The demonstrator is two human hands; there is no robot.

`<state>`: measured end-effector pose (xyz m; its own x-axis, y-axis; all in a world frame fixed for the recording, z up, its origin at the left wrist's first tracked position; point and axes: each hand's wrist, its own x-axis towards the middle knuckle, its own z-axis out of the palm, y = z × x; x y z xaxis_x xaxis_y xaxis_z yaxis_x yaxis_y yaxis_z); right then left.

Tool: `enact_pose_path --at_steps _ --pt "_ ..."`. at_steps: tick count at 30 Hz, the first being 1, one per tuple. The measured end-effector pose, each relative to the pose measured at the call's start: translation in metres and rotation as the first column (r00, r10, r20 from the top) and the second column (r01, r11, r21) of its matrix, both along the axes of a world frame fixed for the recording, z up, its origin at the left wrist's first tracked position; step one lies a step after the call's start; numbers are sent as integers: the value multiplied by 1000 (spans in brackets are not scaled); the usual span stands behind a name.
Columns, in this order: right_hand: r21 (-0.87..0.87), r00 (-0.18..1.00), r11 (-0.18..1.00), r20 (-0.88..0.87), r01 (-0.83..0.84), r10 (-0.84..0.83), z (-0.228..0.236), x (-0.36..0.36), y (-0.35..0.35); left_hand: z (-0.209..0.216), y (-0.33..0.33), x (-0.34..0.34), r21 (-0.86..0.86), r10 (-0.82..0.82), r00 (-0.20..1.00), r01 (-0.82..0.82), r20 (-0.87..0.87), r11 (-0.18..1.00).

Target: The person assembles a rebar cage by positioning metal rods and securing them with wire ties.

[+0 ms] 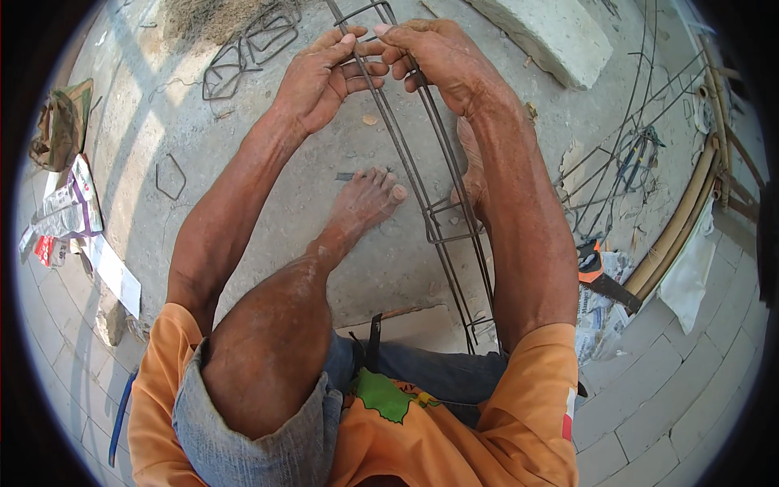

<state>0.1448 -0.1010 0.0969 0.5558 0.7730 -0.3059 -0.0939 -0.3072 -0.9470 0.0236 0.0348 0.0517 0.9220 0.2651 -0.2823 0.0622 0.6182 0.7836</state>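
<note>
A long, narrow rebar cage (451, 239) of thin dark rods with rectangular ties runs from the top centre down to my lap, slanting toward the lower right. My left hand (324, 77) is closed on its left rods near the far end, thumb on top and fingers curled around them. Across from it, my right hand (436, 61) grips the right rods, its fingers bent round and under the metal. Both thumbs sit close to one tie (363, 12) at the top. Any small wire between the fingertips cannot be made out.
Loose bent ties (253, 50) lie by a sand pile (213, 18); a single tie (170, 177) lies at left. A concrete block (560, 39) is at far right. More rods (602, 172), pliers (635, 159) and a handsaw (604, 286) lie rightward. My bare foot (367, 197) is beside the cage.
</note>
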Motion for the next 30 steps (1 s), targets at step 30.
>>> enact_pose_path --at_steps 30 --pt "-307 995 948 -24 82 -94 -36 1 -42 -16 61 85 266 84 992 -56 -96 962"
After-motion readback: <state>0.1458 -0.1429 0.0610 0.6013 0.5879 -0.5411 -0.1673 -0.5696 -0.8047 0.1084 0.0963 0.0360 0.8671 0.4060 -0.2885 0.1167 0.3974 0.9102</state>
